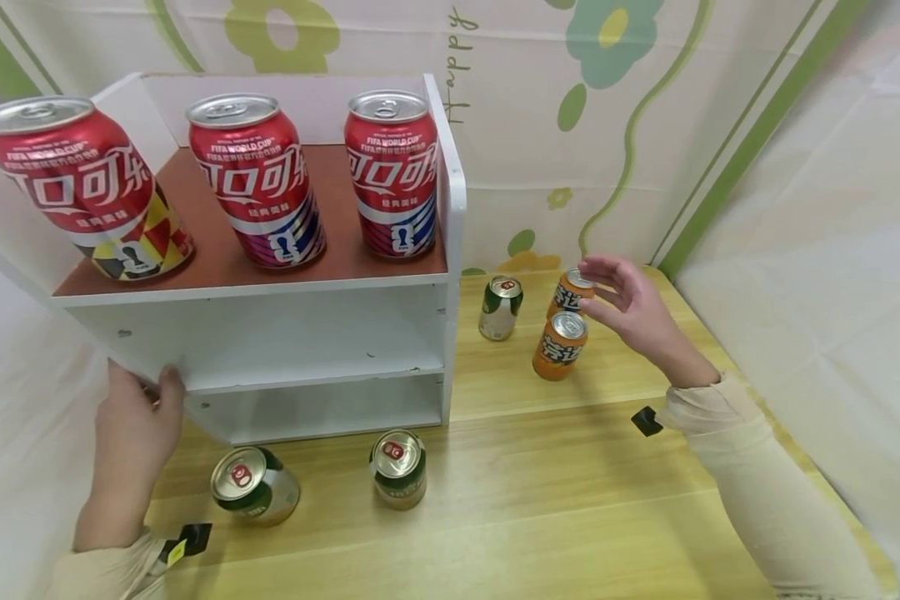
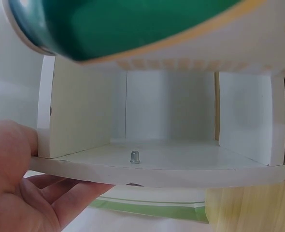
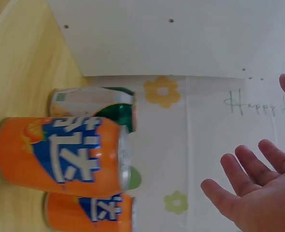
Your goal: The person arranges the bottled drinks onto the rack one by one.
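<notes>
My left hand (image 1: 138, 425) grips the left side panel of a white shelf unit (image 1: 456, 250); in the left wrist view, the thumb and fingers lie on opposite sides of the panel's edge. My right hand (image 1: 633, 312) is held with parted, slightly bent fingers beside two orange soda cans (image 1: 558, 354), holding nothing. The right wrist view shows it apart from the front orange can (image 3: 60, 154). Three red cola cans, left (image 1: 93, 187), middle (image 1: 258, 183) and right (image 1: 392, 179), stand on the unit's brown top.
A green-and-white can (image 1: 499, 310) stands between the unit and the orange cans. Two more such cans, left (image 1: 270, 492) and right (image 1: 399, 475), stand before the unit on the wooden table (image 1: 525, 517). Flower-printed cloth (image 1: 510, 167) hangs behind.
</notes>
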Available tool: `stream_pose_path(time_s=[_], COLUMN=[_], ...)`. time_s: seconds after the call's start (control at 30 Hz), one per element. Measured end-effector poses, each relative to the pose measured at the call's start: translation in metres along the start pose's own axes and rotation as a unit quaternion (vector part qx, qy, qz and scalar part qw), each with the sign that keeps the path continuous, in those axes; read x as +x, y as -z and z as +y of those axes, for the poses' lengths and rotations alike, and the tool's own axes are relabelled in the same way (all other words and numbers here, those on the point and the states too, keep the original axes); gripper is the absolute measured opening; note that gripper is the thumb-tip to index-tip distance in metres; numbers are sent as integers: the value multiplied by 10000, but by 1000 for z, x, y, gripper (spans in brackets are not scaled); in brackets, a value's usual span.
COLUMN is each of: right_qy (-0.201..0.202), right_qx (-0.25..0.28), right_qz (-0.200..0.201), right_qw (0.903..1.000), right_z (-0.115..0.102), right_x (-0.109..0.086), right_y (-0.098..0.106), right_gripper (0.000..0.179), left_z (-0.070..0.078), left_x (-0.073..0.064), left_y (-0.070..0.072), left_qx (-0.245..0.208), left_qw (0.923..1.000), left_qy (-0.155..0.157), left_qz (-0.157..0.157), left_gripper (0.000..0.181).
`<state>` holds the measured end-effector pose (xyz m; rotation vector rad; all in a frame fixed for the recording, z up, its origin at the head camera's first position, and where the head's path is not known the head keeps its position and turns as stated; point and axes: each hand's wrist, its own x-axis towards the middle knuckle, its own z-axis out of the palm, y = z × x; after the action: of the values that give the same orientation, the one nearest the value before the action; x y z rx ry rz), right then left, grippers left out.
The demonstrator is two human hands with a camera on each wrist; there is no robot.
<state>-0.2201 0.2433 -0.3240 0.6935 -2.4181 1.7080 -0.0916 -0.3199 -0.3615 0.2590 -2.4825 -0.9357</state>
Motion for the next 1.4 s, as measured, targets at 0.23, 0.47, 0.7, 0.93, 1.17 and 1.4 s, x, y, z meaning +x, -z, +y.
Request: stream_pose_path(time_s=[0.23,0.47,0.7,0.93,1.17,1.4], right_qy=[-516,-628,-606,-795,-1121,-1162], right_qx=[-25,-73,-15,-39,153,292], right_qz=[38,77,-88,-279,-366,-383], right_qw=[9987,9980,9981,9964,9929,9921], right_z=[30,58,83,104,119,131], right_x=[-10,-18,-25,-33,-35,-35], right_y=[-5,-15,-19,-23,-29,-35], right_gripper=[59,67,84,102,109,108], left_z=[0,0,-2,-1,-1,-1], left_x=[0,0,0,1,1,1], left_y=[0,1,1,1,1,1], left_qx=[107,70,60,132,73,51], left_qw=[9999,9999,9999,9999,10000,10000], left_qy=[-51,23,23,-100,-28,-11], left_qz=[-21,-76,-108,-21,-45,-31], left_gripper=[45,45,45,44,45,46])
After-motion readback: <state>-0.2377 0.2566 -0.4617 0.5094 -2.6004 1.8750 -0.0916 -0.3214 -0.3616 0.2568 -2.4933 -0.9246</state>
